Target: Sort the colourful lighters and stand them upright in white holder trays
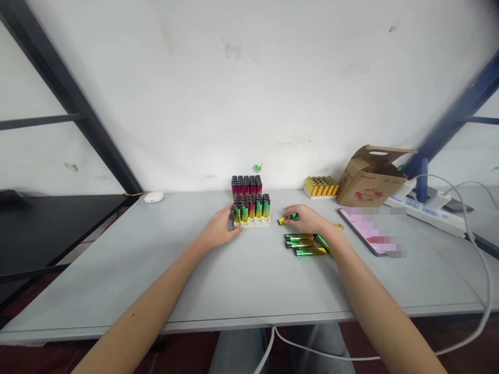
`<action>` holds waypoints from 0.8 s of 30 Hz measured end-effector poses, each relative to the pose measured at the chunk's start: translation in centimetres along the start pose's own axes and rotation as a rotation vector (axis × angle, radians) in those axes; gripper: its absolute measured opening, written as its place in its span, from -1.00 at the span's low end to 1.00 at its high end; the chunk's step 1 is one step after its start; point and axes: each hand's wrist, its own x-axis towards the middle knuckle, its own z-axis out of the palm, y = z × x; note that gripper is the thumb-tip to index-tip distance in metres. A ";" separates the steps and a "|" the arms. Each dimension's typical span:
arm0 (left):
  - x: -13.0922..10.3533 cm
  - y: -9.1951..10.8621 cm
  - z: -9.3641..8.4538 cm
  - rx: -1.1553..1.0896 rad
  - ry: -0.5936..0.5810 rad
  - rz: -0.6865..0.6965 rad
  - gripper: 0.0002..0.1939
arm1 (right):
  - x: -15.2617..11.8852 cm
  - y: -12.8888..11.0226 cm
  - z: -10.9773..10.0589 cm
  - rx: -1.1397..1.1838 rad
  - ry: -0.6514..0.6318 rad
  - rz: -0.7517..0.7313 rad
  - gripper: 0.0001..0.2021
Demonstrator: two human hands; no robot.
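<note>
My left hand (pixel 219 228) grips the left end of a white holder tray (pixel 255 224) in which several green-yellow lighters (pixel 259 208) and a red one stand upright. The front row of its holes shows bare. To the right of the tray, my right hand (pixel 306 219) has its fingers closed around a green-and-gold lighter (pixel 287 219), tilted low over the table. Below that hand, several loose green-and-gold lighters (pixel 304 243) lie flat on the table, some partly covered by my right wrist.
Behind the tray stands a block of purple-red lighters (pixel 247 184). Yellow lighters (pixel 322 187) fill another tray beside an open cardboard box (pixel 364 179). A phone (pixel 370 231), a white power strip (pixel 432 215) and cables are at the right; a white earphone case (pixel 154 197) sits far left.
</note>
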 end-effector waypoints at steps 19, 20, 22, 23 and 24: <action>-0.3 0.4 -0.7 0.005 0.003 -0.030 -0.28 | 0.4 -1.6 -1.8 1.177 0.456 0.397 -0.93; -0.3 0.4 -0.7 0.003 0.005 -0.030 -0.28 | 0.5 -1.7 -1.9 1.350 0.467 0.430 -0.95; -0.3 0.4 -0.7 0.003 0.002 -0.030 -0.29 | 0.6 -1.9 -2.0 1.661 0.465 0.473 -0.90; -0.2 0.4 -0.7 0.003 -0.001 -0.031 -0.29 | 0.7 -2.0 -2.0 1.775 0.458 0.485 -0.88; -0.2 0.5 -0.7 0.002 -0.005 -0.036 -0.30 | 0.8 -2.1 -1.9 1.859 0.448 0.491 -0.87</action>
